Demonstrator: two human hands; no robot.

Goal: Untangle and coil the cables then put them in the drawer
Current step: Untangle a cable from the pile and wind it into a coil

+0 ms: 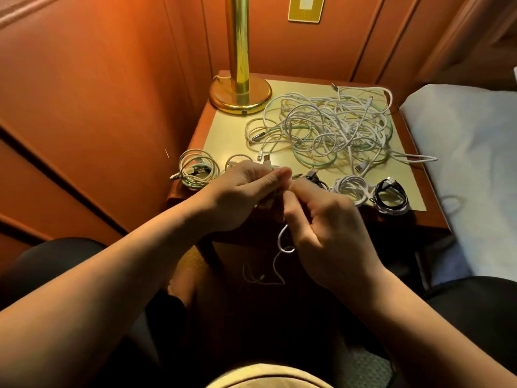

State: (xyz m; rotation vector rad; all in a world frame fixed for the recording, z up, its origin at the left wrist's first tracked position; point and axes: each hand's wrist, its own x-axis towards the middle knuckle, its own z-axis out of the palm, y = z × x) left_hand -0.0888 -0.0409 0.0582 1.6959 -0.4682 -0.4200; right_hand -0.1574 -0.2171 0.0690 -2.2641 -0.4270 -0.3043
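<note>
**Limp cables, gripped near the plug**

Tangle of white and green cables [333, 130] covers the nightstand [419, 217] top. Left hand [243, 191] and right hand [324, 231] both pinch one white cable [282, 242]: light, floppy, best held near its stiff plug.

Lamp pole [237, 43] cut off by top edge; shade unseen. Wall plate [306, 8] cropped at top too. Front of nightstand [430, 217] behind both hands and in deep shadow (drawer not discernible). Left hand [243, 191] and right hand [327, 231] cover held part of white cable [281, 242], so grip point hidden; its lower end faint, blurred. Strands in tangled pile [333, 130] overlap, cannot count. Black coil [316, 177] mostly behind fingers. Bed [475, 152] runs off right edge.
</note>
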